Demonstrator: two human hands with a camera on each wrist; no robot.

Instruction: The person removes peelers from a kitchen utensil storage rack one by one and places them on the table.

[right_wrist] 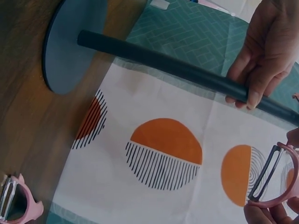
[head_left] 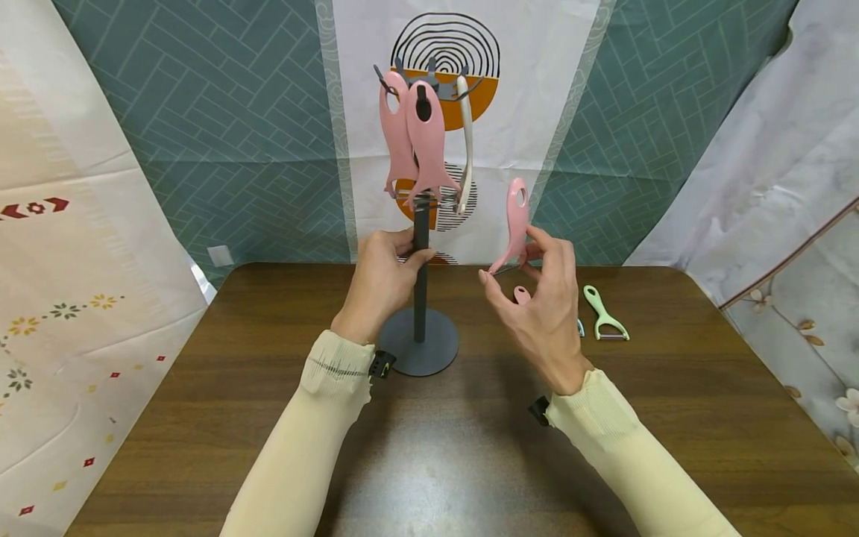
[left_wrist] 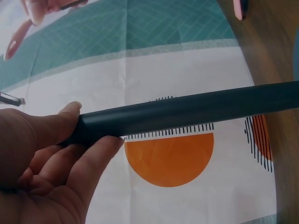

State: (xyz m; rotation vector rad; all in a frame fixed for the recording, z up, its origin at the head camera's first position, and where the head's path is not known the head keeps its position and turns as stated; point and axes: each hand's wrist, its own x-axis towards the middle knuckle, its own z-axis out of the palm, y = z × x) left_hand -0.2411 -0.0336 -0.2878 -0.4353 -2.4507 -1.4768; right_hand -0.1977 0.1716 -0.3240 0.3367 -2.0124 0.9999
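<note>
My left hand point(head_left: 382, 280) grips the dark post point(head_left: 420, 298) of an upright hook stand, thumb and fingers around it below the hanging tools. Two pink peelers point(head_left: 427, 145) hang from the stand's hooks, one partly over the other. Beside them on the right hangs a white peeler point(head_left: 467, 142), seen edge-on. To the right of the stand, my right hand point(head_left: 546, 313) holds another pink peeler point(head_left: 517, 212) above the table, handle up. Its fingers pinch the two sides of the peeler's forked head, with the metal blade point(right_wrist: 266, 172) between them in the right wrist view.
On the wooden table point(head_left: 268, 418) the stand's round base point(head_left: 439, 350) sits near the back. A green peeler point(head_left: 605, 317) lies at the right. Behind my right hand lies another pink peeler point(head_left: 521, 295), mostly hidden, and a bit of something blue point(head_left: 580, 328). Patterned cloth hangs behind.
</note>
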